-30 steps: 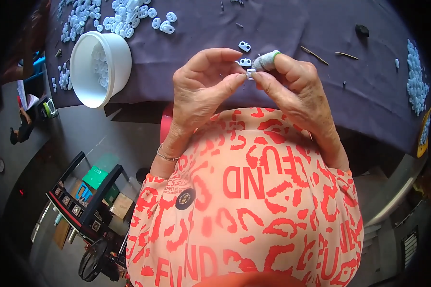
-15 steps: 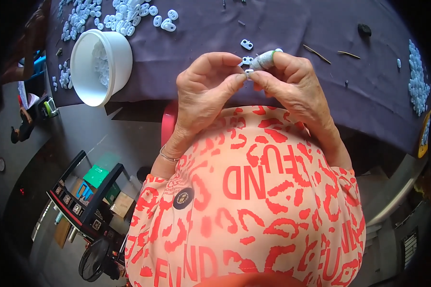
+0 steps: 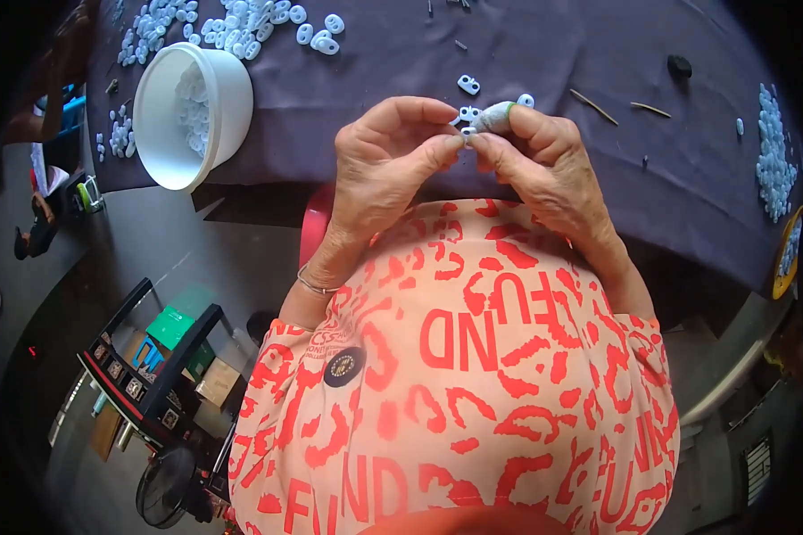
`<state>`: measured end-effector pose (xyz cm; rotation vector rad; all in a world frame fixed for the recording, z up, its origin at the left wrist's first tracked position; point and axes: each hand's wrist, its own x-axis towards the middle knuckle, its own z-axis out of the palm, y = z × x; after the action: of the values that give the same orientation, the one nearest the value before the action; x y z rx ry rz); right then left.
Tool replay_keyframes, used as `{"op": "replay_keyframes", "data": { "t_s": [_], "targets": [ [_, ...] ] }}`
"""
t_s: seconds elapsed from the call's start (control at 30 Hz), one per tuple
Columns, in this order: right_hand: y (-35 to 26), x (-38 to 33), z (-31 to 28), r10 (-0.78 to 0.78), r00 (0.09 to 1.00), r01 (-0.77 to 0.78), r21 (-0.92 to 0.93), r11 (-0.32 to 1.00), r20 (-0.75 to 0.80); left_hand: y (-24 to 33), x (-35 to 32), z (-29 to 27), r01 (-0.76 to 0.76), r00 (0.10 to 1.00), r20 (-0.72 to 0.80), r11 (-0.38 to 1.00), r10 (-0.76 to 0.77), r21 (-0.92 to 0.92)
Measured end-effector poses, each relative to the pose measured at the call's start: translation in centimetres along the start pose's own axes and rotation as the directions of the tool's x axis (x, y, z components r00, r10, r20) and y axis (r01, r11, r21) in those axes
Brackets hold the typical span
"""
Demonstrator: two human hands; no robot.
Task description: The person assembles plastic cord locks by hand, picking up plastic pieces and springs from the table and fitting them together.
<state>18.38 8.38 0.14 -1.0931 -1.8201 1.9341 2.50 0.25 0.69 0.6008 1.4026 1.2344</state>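
Note:
My left hand (image 3: 385, 165) and my right hand (image 3: 549, 160) meet over the front of the table. Thumbs and fingertips of both pinch a small white plastic piece with a hole (image 3: 468, 132). White wrapping with a green edge (image 3: 498, 118) covers the right index finger. Just beyond the fingertips lies a white two-hole plastic piece (image 3: 470, 113), partly hidden by the fingers. Farther out is another two-hole piece (image 3: 468, 85), and a white piece (image 3: 525, 101) sits beside the wrapped finger.
A dark cloth (image 3: 375, 80) covers the table. At left, a white tub (image 3: 232, 116) lies tilted with small pale parts inside. Loose white pieces (image 3: 241, 27) pile behind it. Two thin sticks (image 3: 594, 106), a black lump (image 3: 679, 66) and a pale-blue heap (image 3: 775, 160) are at right.
Both hands keep the same pinch on the small white piece. The view has shifted slightly; the white piece beside the wrapped finger now shows more fully.

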Motion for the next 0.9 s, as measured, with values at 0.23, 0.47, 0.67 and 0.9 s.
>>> {"op": "replay_keyframes", "data": {
  "t_s": [0.23, 0.47, 0.67, 0.9],
  "targets": [
    [-0.5, 0.0, -0.2, 0.094, 0.996, -0.092, 0.217, 0.972, 0.001, 0.2, 0.2, -0.1, 0.058, 0.998, 0.01, 0.989, -0.057, -0.135],
    [-0.7, -0.1, -0.4, 0.075, 0.997, -0.071, 0.223, 0.972, -0.014, -0.1, 0.3, -0.2, 0.094, 0.993, 0.072, 0.995, -0.093, -0.016],
    [-0.3, -0.8, -0.3, 0.124, 0.992, -0.121, 0.278, 0.953, 0.007, -1.0, 0.0, 0.2, 0.053, 0.993, 0.103, 0.998, -0.057, 0.038],
    [-0.2, -1.3, -0.1, 0.151, 0.988, -0.142, 0.296, 0.945, -0.009, -0.6, -0.3, 0.3, 0.1, 0.987, 0.125, 0.995, -0.102, 0.026]
  ]
}}
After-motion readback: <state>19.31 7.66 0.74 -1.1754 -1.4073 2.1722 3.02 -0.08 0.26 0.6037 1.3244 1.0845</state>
